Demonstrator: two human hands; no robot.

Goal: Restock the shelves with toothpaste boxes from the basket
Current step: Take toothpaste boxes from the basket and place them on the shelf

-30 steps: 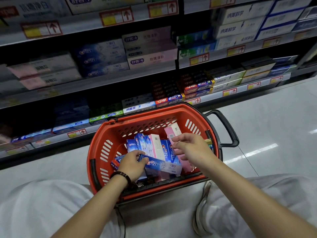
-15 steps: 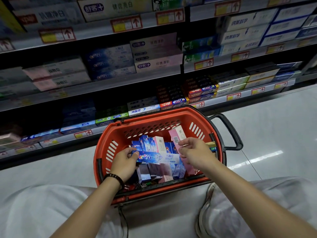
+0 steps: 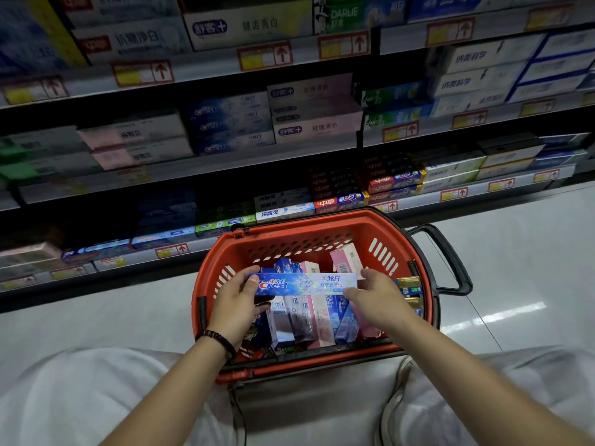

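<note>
1. Shelves (image 3: 128, 257): several tiers stocked with rows of toothpaste cartons run behind the red basket (image 3: 322, 228) and past it to left and right. Yellow-and-red price tags line the shelf edges.
2. Beaded bracelet (image 3: 219, 341): on the left wrist, at the basket's near-left rim.
3. Left hand (image 3: 236, 304): inside the basket's left half, gripping the left end of the Crest toothpaste box (image 3: 306, 283). The thumb lies on the printed face beside the logo and the fingers curl behind.
4. Crest toothpaste box: blue, held level and crosswise above the basket's contents, printed face towards the camera.
5. Loose cartons (image 3: 309, 320): blue, purple and pink, standing on end or leaning in the middle of the basket, beneath the held box.
6. Pink box (image 3: 346, 257): leaning towards the basket's far wall, barcode visible, just behind the right end of the held box.
7. Right hand (image 3: 378, 297): inside the basket's right half, holding the right end of the same box. The exact placing of the fingers is partly hidden.
8. Gold boxes (image 3: 407, 281): against the basket's right wall, just beyond the right hand.
9. Black handle (image 3: 450, 259): projects from the basket's right side.
10. Floor (image 3: 531, 252): pale and glossy, under the basket and to its right.
</note>
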